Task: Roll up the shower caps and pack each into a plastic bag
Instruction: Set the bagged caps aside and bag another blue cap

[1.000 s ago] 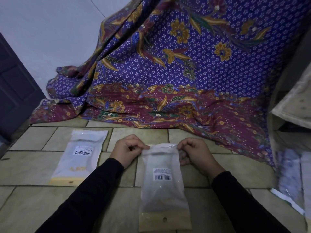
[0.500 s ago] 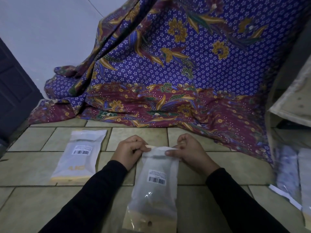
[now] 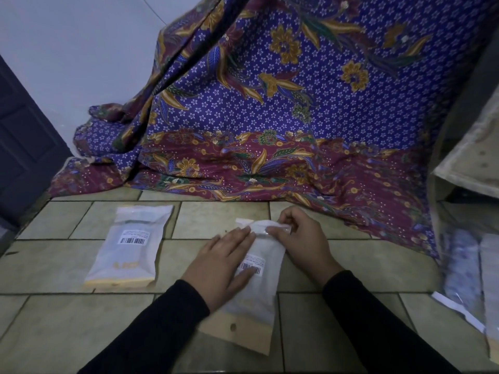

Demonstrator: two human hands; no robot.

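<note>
A clear plastic bag (image 3: pixel 256 295) with a barcode label and a tan bottom strip lies tilted on the tiled floor in front of me. My left hand (image 3: pixel 221 265) lies flat on the bag, fingers spread, covering its left half. My right hand (image 3: pixel 299 238) pinches the folded white flap at the bag's top end. What the bag holds is too dim to make out. A second packed bag (image 3: pixel 129 247), also with a barcode label, lies flat to the left, apart from both hands.
A purple and maroon patterned cloth (image 3: pixel 270 117) hangs and spreads across the floor behind the bags. More plastic-wrapped items (image 3: pixel 464 273) lie at the right edge below a pale shelf (image 3: pixel 469 157). A dark door (image 3: pixel 24 147) stands at the left.
The bag has been laid down on the floor and turned slightly. My left hand let go of the top edge and now presses flat on the bag. My right hand stays at the flap.
</note>
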